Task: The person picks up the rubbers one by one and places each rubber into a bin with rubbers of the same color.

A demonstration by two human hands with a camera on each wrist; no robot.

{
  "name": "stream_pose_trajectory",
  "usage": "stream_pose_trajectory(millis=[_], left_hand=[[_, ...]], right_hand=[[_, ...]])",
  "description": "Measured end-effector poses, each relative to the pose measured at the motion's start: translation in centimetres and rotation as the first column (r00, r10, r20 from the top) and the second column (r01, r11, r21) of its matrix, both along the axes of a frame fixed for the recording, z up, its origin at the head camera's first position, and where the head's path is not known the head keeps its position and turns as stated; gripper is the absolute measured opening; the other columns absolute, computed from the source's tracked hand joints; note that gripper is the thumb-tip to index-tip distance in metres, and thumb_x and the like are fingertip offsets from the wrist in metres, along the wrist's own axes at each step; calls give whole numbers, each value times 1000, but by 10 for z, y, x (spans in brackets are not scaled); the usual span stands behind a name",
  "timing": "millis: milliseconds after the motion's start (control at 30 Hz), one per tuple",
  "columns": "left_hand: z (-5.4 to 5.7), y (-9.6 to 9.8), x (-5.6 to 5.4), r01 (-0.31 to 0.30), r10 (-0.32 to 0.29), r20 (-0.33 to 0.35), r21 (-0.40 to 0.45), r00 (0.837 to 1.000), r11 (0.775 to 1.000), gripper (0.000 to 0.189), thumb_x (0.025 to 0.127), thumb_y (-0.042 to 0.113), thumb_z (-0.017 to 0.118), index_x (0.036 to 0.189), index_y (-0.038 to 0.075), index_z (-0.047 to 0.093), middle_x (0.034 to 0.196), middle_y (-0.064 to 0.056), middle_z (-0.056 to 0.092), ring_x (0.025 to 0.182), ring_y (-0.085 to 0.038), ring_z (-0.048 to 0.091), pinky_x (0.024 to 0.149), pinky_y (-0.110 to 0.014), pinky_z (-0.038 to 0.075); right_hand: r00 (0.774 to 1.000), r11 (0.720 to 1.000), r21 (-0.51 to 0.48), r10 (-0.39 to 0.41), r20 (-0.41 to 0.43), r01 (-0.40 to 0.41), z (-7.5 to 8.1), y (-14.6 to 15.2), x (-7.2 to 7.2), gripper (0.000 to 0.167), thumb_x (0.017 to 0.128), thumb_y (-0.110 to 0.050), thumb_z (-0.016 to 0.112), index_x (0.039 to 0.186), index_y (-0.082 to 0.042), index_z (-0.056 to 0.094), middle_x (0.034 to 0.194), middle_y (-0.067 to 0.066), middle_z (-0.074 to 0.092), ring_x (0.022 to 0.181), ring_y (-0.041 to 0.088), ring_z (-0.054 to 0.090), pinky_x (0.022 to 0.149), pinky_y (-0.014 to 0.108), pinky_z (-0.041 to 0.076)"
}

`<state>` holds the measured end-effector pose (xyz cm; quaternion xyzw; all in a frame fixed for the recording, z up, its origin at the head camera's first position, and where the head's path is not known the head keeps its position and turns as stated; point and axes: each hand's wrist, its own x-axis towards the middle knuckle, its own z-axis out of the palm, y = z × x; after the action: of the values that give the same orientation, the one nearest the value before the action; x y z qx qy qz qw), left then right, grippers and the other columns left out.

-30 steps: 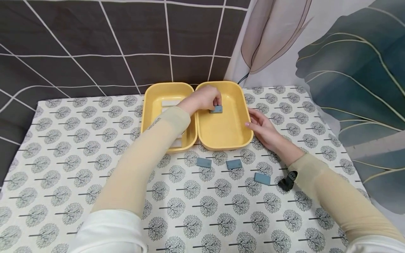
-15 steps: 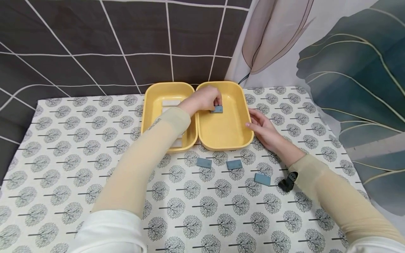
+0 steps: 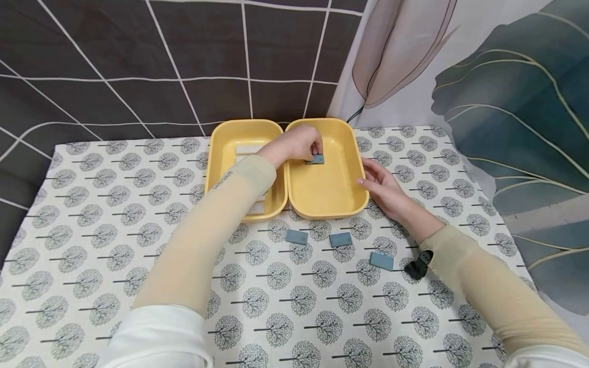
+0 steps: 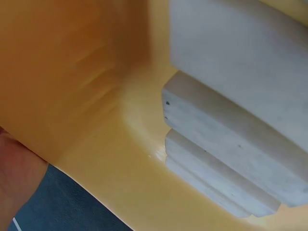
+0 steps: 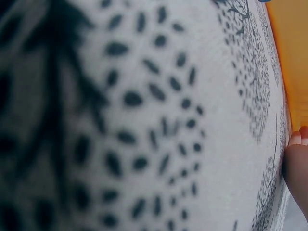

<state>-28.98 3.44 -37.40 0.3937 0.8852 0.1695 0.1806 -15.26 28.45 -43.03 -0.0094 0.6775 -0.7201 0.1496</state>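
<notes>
In the head view my left hand (image 3: pixel 301 142) reaches into the right yellow tray (image 3: pixel 324 197) and pinches a small blue-grey block (image 3: pixel 315 159) near the tray's left wall. The far end of that block is covered by the fingers. My right hand (image 3: pixel 386 190) holds the same tray by its right side, thumb at the rim and fingers along the outer wall. Three more blue-grey blocks lie on the cloth in front: one on the left (image 3: pixel 296 236), a middle block (image 3: pixel 340 239) and a right block (image 3: pixel 381 260).
Directly left stands another yellow tray (image 3: pixel 224 134), partly hidden by my left forearm. Several pale grey blocks (image 4: pixel 226 130) lie in a row inside it. A tree-print cloth (image 3: pixel 285 301) covers the table, and a dark, white-lined backdrop (image 3: pixel 207 51) hangs behind the trays.
The blue-grey block in my left hand has tipped slightly, showing a thinner face. Both hands, the trays and the loose blocks stay practically in place.
</notes>
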Motion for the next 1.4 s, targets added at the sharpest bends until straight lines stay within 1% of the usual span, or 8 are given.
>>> stream_pose_trajectory(millis=[333,433,567,733,800,900,1233,1400], left_hand=[[5,0,-3,-37,32,93,55,995,998,21,92,-5,70,112,-2,77,108,-15,77,104,-23,69,100,-28,57],[11,-3,-4,-48,37,114,101,993,994,23,91,-4,69,112,-3,76,106,-15,77,102,-22,69,97,-25,57],[21,-7,-1,-43,22,128,163,991,986,23,90,-5,68,112,-5,76,98,-12,76,98,-22,69,91,-22,56],[34,-9,7,4,-21,90,181,996,983,22,92,-3,66,112,-4,75,100,-13,76,101,-26,70,92,-25,57],[40,-10,11,22,-35,71,186,997,982,22,94,-2,65,113,-3,75,105,-16,76,103,-27,70,95,-28,57],[47,-12,19,25,-39,61,211,997,977,21,96,-2,65,114,-3,75,109,-16,76,104,-25,70,97,-30,58],[59,-24,57,22,-67,114,359,991,933,15,95,-2,71,108,0,77,103,-11,76,95,-20,71,88,-25,61],[60,-36,76,28,-72,109,362,991,932,15,95,-3,70,108,0,76,107,-14,77,97,-21,71,88,-27,63]], right_hand=[[1000,1000,-4,2,-9,-2,-2,1,-2,70,100,6,52,164,6,23,141,-9,53,128,4,56,110,12,51],[1000,1000,0,3,-5,-3,-2,1,-3,71,100,6,52,164,5,23,151,4,50,129,4,54,110,12,51],[1000,1000,9,0,6,0,-1,2,-4,71,100,6,52,165,4,22,167,22,31,130,4,52,111,11,49],[1000,1000,-2,0,13,0,-1,4,-5,70,101,6,52,165,4,23,158,8,45,130,4,53,111,12,50],[1000,1000,-9,-2,13,2,-1,5,-5,70,101,7,52,165,3,23,150,-3,50,130,4,54,111,12,50],[1000,1000,-14,-4,10,4,-2,5,-6,70,101,7,52,165,3,23,146,-7,51,129,4,54,110,12,51],[1000,1000,-12,-9,10,9,-3,8,-6,71,101,7,52,165,4,22,139,-11,53,128,4,56,109,12,51],[1000,1000,-15,-11,15,11,-5,8,-7,71,100,7,53,165,4,22,140,-10,53,128,3,56,109,12,52]])
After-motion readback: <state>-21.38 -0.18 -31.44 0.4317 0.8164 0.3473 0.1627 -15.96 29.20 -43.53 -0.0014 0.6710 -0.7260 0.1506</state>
